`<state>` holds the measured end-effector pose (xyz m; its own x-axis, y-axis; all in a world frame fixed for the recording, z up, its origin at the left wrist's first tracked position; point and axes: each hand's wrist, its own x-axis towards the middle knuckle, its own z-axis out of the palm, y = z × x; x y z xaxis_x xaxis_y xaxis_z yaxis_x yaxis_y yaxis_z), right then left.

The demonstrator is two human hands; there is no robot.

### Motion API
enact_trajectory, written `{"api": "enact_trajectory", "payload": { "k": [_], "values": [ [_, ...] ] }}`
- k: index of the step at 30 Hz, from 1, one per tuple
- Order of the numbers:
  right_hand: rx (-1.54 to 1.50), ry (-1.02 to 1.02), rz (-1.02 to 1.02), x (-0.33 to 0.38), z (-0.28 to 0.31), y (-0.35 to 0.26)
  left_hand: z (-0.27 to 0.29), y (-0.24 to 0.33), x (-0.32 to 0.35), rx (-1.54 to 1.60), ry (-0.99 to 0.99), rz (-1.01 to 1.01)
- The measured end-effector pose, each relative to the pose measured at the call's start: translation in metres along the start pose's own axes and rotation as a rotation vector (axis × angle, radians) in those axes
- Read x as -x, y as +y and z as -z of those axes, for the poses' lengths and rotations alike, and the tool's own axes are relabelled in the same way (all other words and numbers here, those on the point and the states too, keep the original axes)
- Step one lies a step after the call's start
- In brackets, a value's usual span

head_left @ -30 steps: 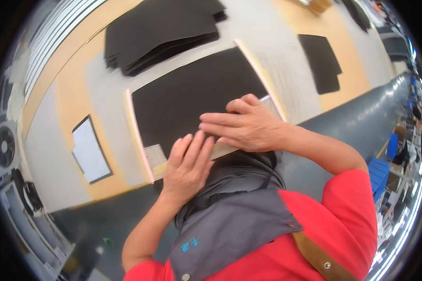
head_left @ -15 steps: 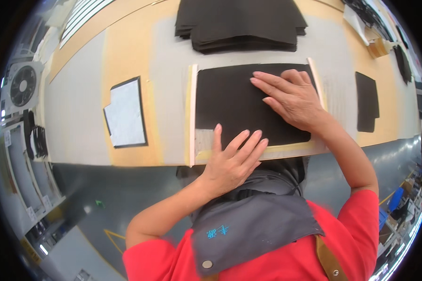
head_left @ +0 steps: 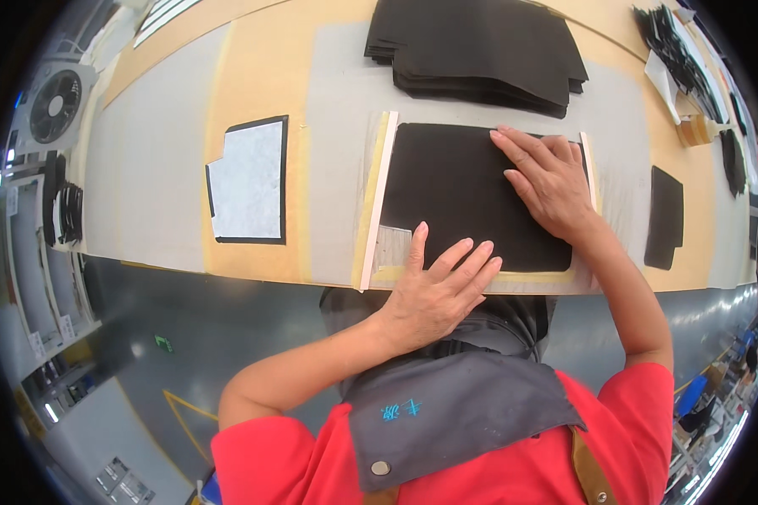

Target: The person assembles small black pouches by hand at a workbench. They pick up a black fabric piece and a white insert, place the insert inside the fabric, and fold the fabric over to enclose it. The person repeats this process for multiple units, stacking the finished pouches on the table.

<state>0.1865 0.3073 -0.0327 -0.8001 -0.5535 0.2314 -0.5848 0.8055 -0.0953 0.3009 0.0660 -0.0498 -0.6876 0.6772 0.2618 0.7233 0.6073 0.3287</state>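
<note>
Black sheet (head_left: 459, 189) under both flat, spread hands — left hand (head_left: 434, 290), right hand (head_left: 547, 181) — black stack (head_left: 480, 50) beyond

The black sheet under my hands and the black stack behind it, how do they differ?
The black sheet is a single flat layer; the black stack is many layers piled unevenly. The sheet sits between two pale strips with the left hand and right hand flat on it; the stack lies untouched. Both are dark and roughly rectangular.
</note>
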Motion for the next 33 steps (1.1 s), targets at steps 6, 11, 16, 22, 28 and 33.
{"api": "enact_trajectory", "payload": {
  "k": [6,11,16,22,28,33],
  "values": [
    [-0.044,0.097,0.035,0.002,0.001,0.002,0.027,-0.008,-0.035,0.239,-0.007,0.095],
    [-0.156,0.278,0.019,0.004,0.000,0.006,0.006,-0.051,-0.077,0.063,0.136,0.091],
    [-0.161,0.248,-0.010,0.003,0.001,0.003,-0.002,-0.061,-0.077,0.031,0.116,0.152],
    [-0.289,0.273,-0.135,0.003,0.001,0.005,-0.004,-0.060,-0.078,-0.031,0.094,0.175],
    [-0.621,0.250,-0.460,0.006,0.011,0.023,0.009,-0.053,-0.091,-0.112,0.045,0.177],
    [-0.412,0.138,-0.393,0.013,0.027,0.051,0.005,-0.053,-0.113,-0.132,0.086,0.193]
  ]
}}
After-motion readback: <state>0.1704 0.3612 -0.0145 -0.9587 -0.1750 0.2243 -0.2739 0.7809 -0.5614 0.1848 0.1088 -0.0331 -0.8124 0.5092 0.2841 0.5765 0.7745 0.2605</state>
